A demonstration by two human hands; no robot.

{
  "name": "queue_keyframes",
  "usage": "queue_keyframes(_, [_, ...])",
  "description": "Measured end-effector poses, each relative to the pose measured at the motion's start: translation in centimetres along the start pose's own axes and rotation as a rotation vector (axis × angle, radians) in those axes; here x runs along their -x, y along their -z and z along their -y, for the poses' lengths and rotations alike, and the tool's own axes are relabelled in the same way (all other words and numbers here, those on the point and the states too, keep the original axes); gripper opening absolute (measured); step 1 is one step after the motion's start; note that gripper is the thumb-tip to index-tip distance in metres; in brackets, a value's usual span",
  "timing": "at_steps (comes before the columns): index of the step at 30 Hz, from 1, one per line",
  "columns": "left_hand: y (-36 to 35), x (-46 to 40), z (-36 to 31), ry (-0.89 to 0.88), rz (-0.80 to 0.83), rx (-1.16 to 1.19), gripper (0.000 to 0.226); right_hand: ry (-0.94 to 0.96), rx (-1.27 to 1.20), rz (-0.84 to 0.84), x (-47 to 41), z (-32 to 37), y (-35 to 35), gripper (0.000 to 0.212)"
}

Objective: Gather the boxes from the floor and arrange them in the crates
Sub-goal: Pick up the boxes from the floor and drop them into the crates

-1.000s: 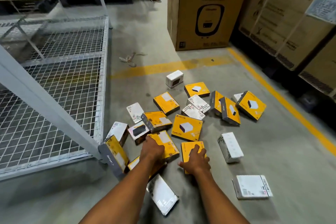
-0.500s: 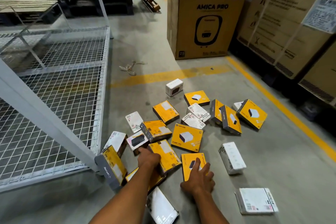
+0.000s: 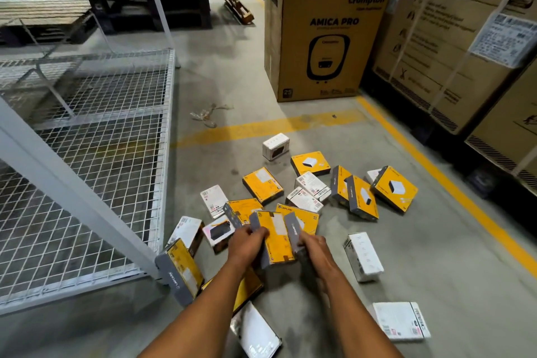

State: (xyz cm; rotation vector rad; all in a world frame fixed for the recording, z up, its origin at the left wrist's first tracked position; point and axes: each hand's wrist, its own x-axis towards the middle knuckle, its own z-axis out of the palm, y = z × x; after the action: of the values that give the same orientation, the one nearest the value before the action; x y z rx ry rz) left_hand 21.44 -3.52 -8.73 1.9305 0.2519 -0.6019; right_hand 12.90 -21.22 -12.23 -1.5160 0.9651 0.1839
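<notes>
1. The flat yellow cardboard box with a grey spine [image 3: 274,241] is lifted off the floor, its long axis running from about 11 o'clock down to 5 o'clock in my view. My left hand [image 3: 245,244] grips its left edge, fingers curled round the grey side.
2. Touching it at 3 o'clock is a second yellow box seen edge-on by its grey spine [image 3: 294,234]. My right hand [image 3: 315,253] is wrapped round its lower end, so both hands are full.
3. I judge the step as gathering: the two boxes stand side by side, and pressing them together into one stack looks like the next call.
4. The white wire-mesh crate [image 3: 116,136] lies at 9 to 10 o'clock from the held boxes, nearer my left hand, so the carry would swing leftward over its rim.
5. Many more boxes lie on the grey concrete floor [image 3: 436,256]: a scatter of yellow and white boxes [image 3: 309,193] at 12 to 2 o'clock, and a white upright box [image 3: 363,256] at 3 o'clock, just beside my right hand.
</notes>
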Motion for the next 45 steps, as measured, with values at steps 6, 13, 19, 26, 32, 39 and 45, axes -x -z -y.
queue_keyframes(6, [3.9, 3.8, -5.8, -0.077, -0.051, 0.109, 0.030, 0.082, -0.165, 0.073, 9.4, 9.7, 1.8, 0.028])
queue_keyframes(13, [9.5, 12.3, -16.9, -0.137, -0.091, 0.271, 0.011, -0.006, -0.384, 0.005, 19.0, 20.8, 5.6, 0.036])
queue_keyframes(19, [15.9, 22.1, -28.2, -0.059, -0.026, 0.526, 0.018, -0.010, -0.672, 0.070, 30.3, 31.9, 9.4, 0.049])
queue_keyframes(26, [23.6, 33.6, -40.6, -0.081, -0.005, 0.633, 0.035, 0.011, -0.803, 0.185, 44.1, 44.0, 13.1, 0.060])
queue_keyframes(32, [30.7, 42.7, -51.8, -0.147, -0.003, 0.615, 0.029, 0.058, -0.774, 0.268, 54.6, 54.8, 15.8, 0.061])
queue_keyframes(39, [39.8, 51.7, -61.7, -0.256, -0.123, 0.432, 0.034, 0.144, -0.635, 0.291, 65.0, 65.3, 17.2, 0.037])
queue_keyframes(45, [47.7, 58.7, -67.5, -0.540, -0.408, -0.002, 0.036, 0.362, -0.263, 0.336, 71.3, 72.8, 14.2, 0.051])
